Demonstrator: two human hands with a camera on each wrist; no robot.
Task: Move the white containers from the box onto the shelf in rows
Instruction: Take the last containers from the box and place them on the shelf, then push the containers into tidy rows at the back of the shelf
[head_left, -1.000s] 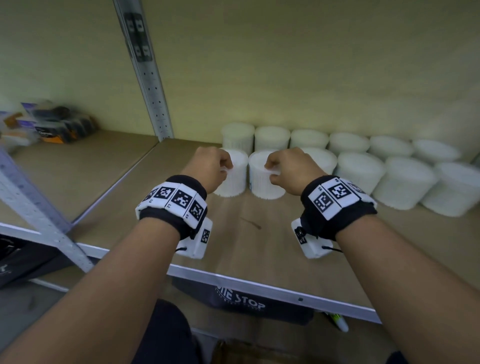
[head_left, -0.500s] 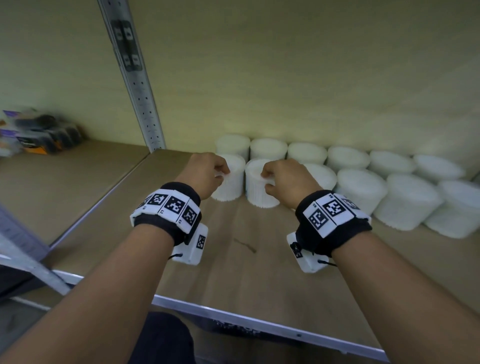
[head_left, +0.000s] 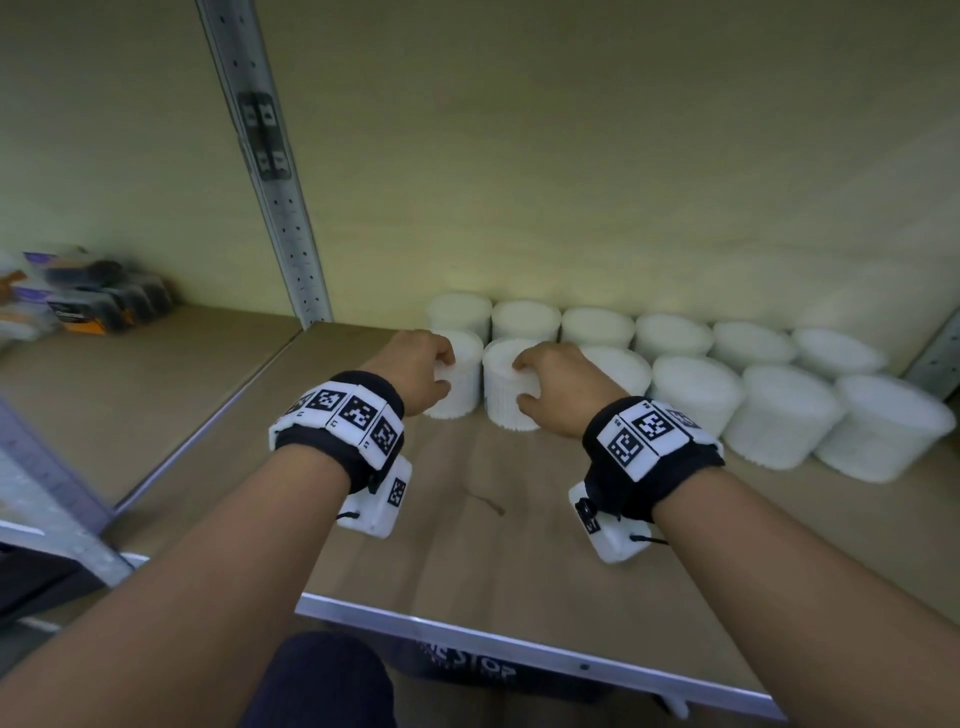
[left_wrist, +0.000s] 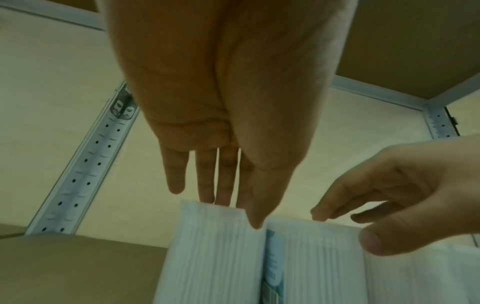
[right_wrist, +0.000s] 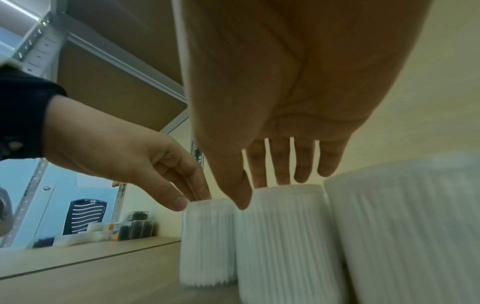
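Two ribbed white containers stand side by side on the wooden shelf (head_left: 467, 545), at the left end of the front row. My left hand (head_left: 444, 371) is over the left container (head_left: 462, 384), fingers straight on its top rim and thumb tip on its side (left_wrist: 215, 257). Over the other container (head_left: 506, 395), my right hand (head_left: 521, 382) lies the same way, its fingertips (right_wrist: 285, 181) touching the top rim. Both containers rest on the board. The box is not in view.
A back row of white containers (head_left: 597, 325) lines the wall, and the front row (head_left: 779, 415) runs on to the right. A perforated metal upright (head_left: 270, 182) stands at the left, with packaged goods (head_left: 93, 296) beyond it. A metal front edge (head_left: 519, 644) borders the shelf.
Both hands have gone from curled round the container tops to straighter fingers that only touch the rims. The containers stay where they stood.
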